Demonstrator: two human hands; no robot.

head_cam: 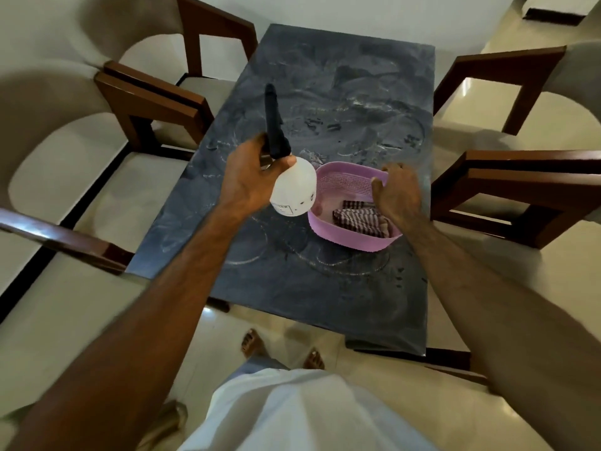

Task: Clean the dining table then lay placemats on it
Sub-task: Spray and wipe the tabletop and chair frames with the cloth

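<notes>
Two cushioned chairs (pixel 97 177) with dark wooden arms are standing along the left side of the dark stone dining table (pixel 341 288), whose top is showing pale smears and ring marks. Above the table's near-left part, the left hand (pixel 250 177) is holding a spray bottle (pixel 294 187) in the air, fingers curled round its neck and thumb lying against the shoulder. The bottle's translucent white body is tilting toward the person while its black spray head (pixel 274 125) is pointing away; how full it is cannot be told. Just right of the bottle, a pink plastic basket (pixel 344 177) is sitting on the tabletop. Inside it, folded striped cloths (pixel 357 218) in dark and pale bands are lying against the near right wall; whether these are the placemats cannot be told. The right hand (pixel 398 193) is resting on the basket's right rim, fingers bent over the edge and gripping it. Two more chairs (pixel 520 177) are standing on the right.
</notes>
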